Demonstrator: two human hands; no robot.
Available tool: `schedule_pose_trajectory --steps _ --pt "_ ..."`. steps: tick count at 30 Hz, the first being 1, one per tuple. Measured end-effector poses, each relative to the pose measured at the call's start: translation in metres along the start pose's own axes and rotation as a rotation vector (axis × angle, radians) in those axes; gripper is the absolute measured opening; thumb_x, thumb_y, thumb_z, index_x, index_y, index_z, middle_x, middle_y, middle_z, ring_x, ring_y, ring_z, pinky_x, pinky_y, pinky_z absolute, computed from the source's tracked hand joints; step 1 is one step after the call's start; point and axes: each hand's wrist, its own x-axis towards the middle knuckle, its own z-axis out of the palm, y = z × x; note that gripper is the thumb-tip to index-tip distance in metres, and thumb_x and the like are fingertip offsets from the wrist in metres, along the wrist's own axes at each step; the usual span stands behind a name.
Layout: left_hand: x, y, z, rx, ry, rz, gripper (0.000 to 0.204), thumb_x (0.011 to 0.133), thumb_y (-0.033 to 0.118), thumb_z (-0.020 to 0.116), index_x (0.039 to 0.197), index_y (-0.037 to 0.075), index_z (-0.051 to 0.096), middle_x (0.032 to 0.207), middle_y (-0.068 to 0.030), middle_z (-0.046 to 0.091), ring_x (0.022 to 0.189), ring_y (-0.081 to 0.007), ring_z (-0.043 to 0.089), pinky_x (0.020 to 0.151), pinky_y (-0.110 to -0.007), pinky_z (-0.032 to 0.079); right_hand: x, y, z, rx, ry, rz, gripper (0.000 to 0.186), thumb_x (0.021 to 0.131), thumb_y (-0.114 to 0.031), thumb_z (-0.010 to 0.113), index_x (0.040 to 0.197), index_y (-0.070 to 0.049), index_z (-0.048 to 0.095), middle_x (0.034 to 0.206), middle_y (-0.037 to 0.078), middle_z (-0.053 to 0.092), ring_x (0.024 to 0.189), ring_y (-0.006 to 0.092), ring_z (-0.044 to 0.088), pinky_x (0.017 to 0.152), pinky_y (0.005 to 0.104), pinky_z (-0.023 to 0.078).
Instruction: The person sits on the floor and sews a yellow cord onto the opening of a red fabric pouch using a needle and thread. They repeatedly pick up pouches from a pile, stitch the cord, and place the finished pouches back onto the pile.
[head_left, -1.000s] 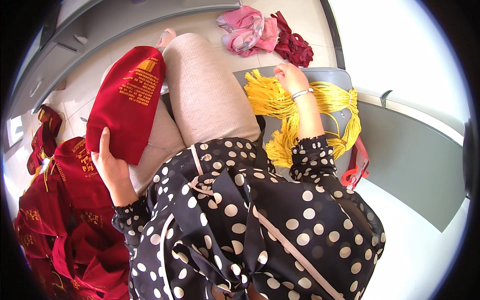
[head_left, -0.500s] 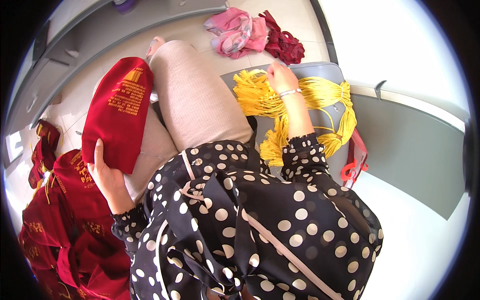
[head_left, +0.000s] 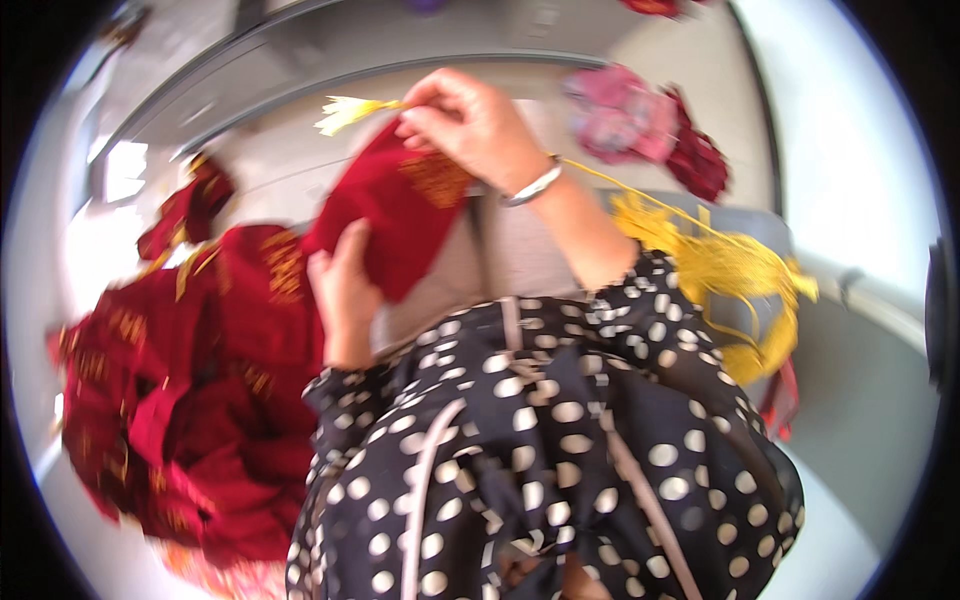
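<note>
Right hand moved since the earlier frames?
Yes: judged against the grey seat, the right hand moved left, from above it to the red cloth.

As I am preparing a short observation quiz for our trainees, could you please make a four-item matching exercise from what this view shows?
Column one
1. Right hand
2. Pink cloth
3. Left hand
4. Bundle of yellow tassels

Column two
A. Lying on a grey surface
B. Gripping the near edge of a red bag, thumb on top
C. Pinching a single tassel above the lap
D. Lying next to a bunched dark red cloth

Right pairs: 1-C, 2-D, 3-B, 4-A
</note>
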Motion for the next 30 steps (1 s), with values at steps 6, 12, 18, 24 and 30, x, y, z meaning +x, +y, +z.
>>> schedule_pose_trajectory --steps 6,12,18,24,30 --pt "0.012 0.015 0.01 -1.558 0.214 -0.433 0.022 0.088 0.002 0.06 0.11 0.002 0.06 0.103 -0.0058 0.065 0.09 -0.0136 0.063 0.081 -0.027 0.051 0.031 0.006 0.065 -0.202 -0.194 -0.035 0.01 0.087 -0.009 0.063 0.093 -0.001 0.062 0.085 0.005 0.066 0.081 0.0113 0.064 0.076 0.0241 0.051" --pt "0.008 0.022 0.012 -1.498 0.193 -0.404 0.025 0.09 0.007 0.059 0.114 0.0 0.058 0.104 -0.0041 0.064 0.091 -0.0093 0.059 0.08 -0.024 0.048 0.023 0.002 0.068 -0.39 -0.305 -0.067 0.014 0.082 -0.016 0.066 0.089 -0.004 0.065 0.082 0.008 0.068 0.078 0.0185 0.065 0.075 0.0286 0.049" --pt "0.011 0.025 0.008 -1.449 0.145 -0.389 0.024 0.09 0.008 0.059 0.113 0.0 0.058 0.101 -0.0027 0.064 0.088 -0.0078 0.058 0.076 -0.023 0.049 0.026 0.009 0.065 -0.408 -0.236 -0.004 0.014 0.082 -0.014 0.066 0.09 -0.002 0.066 0.08 0.007 0.068 0.078 0.016 0.064 0.075 0.0264 0.049" --pt "0.01 0.025 0.014 -1.417 0.182 -0.416 0.025 0.09 0.009 0.06 0.113 0.0 0.057 0.1 -0.0024 0.063 0.087 -0.0075 0.058 0.075 -0.024 0.049 0.016 0.011 0.067 -0.384 -0.319 -0.143 0.014 0.079 -0.018 0.067 0.085 -0.005 0.067 0.078 0.011 0.067 0.073 0.0217 0.065 0.07 0.0314 0.05" --pt "0.01 0.025 0.017 -1.398 0.192 -0.384 0.024 0.09 0.006 0.06 0.113 0.001 0.058 0.102 -0.0029 0.063 0.091 -0.0097 0.06 0.079 -0.025 0.049 0.016 0.003 0.061 -0.516 -0.297 -0.171 0.012 0.081 -0.01 0.066 0.089 -0.001 0.066 0.09 0.006 0.067 0.083 0.0137 0.063 0.079 0.0257 0.049"
